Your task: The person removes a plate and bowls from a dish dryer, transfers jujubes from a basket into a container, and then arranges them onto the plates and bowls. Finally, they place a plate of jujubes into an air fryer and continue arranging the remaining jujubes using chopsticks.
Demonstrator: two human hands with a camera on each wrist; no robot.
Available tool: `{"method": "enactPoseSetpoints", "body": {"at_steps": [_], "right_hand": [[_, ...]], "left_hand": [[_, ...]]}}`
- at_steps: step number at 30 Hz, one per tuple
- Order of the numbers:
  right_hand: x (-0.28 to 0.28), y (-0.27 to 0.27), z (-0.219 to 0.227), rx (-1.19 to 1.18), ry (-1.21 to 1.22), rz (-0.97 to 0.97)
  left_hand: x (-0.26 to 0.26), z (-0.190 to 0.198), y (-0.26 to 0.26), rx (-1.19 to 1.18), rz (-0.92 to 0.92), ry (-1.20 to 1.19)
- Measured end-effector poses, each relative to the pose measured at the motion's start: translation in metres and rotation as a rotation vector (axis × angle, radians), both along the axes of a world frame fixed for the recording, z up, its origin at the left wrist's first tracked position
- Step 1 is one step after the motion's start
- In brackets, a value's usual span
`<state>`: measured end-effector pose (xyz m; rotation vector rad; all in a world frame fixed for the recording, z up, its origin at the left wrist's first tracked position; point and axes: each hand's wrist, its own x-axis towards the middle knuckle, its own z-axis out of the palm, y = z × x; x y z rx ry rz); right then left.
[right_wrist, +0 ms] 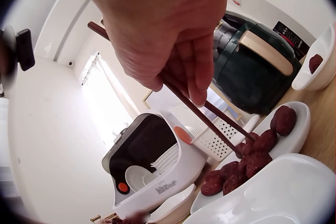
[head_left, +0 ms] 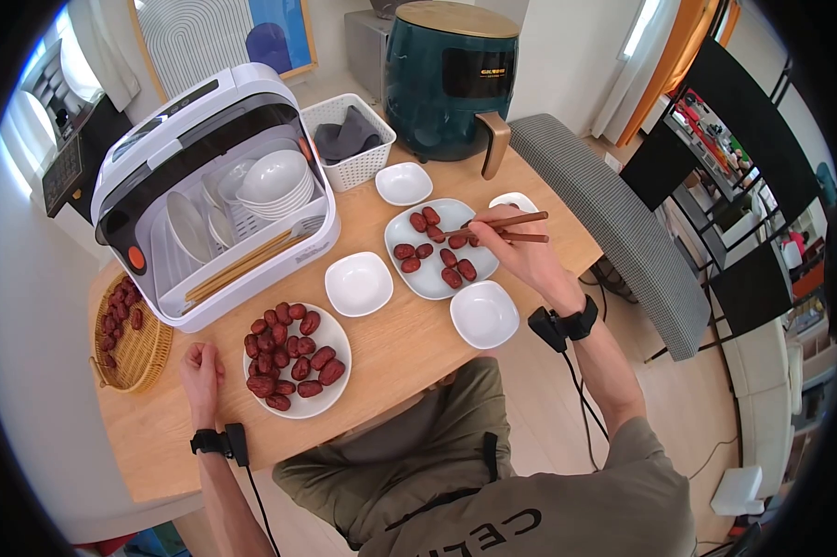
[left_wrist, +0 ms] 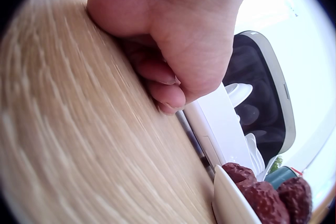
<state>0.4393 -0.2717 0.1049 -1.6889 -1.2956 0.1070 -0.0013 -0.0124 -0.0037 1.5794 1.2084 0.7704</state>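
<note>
My right hand (head_left: 528,258) (right_wrist: 163,29) holds brown chopsticks (head_left: 524,219) (right_wrist: 198,112), their tips among the red dates (head_left: 450,277) (right_wrist: 257,164) on a pale square plate (head_left: 409,278). The tips touch a date near the middle of the group; whether they pinch it, I cannot tell. On the wooden table rests my left hand (head_left: 201,379) (left_wrist: 168,29), fingers loosely curled and holding nothing. Just right of it is a round white plate (head_left: 337,388) (left_wrist: 230,199) piled with dates (head_left: 301,369) (left_wrist: 265,201).
White bowls (head_left: 359,284) (head_left: 484,316) (head_left: 405,184) surround the square plate, with a small dish (head_left: 514,199) partly behind my right hand. A wicker basket (head_left: 147,357) of dates stands far left. Behind are a dish cabinet (head_left: 251,269), white basket (head_left: 363,169) and green air fryer (head_left: 437,102).
</note>
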Motion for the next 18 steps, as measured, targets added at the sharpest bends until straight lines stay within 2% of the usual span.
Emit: {"method": "enactPoseSetpoints", "body": {"at_steps": [7,10,12,18], "right_hand": [[-0.001,-0.010,0.008,-0.031,-0.073,-0.003],[-0.007,-0.019,0.020,-0.129,-0.081,-0.053],[-0.008,-0.025,0.019,-0.094,0.044,-0.042],[-0.014,-0.040,0.027,-0.131,0.065,-0.038]], "left_hand": [[0.000,-0.001,0.001,-0.006,0.002,-0.003],[0.000,0.000,0.001,0.005,0.000,0.004],[0.000,0.001,0.000,0.002,0.000,0.001],[-0.002,-0.003,0.002,-0.003,0.006,-0.011]]}}
